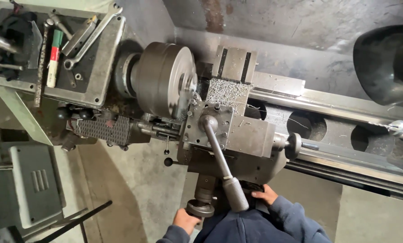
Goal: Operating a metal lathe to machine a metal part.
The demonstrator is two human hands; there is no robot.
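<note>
Our left hand (185, 220) wraps round handwheel (199, 208) at front of lathe. Our right hand (265, 195) sits half hidden behind long lever (221, 163), grip unclear. Wheel feels hard, heavy metal; we hold rim. Chuck (163, 79) near metal shavings (228, 91).

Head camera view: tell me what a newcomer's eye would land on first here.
The big grey lathe chuck left of centre stands out first, with curly metal shavings piled just right of it. Below, a long lever handle slants down toward the person, whose left hand grips a round handwheel while the right hand rests under the carriage. Wrenches lie in a tray at top left.
</note>
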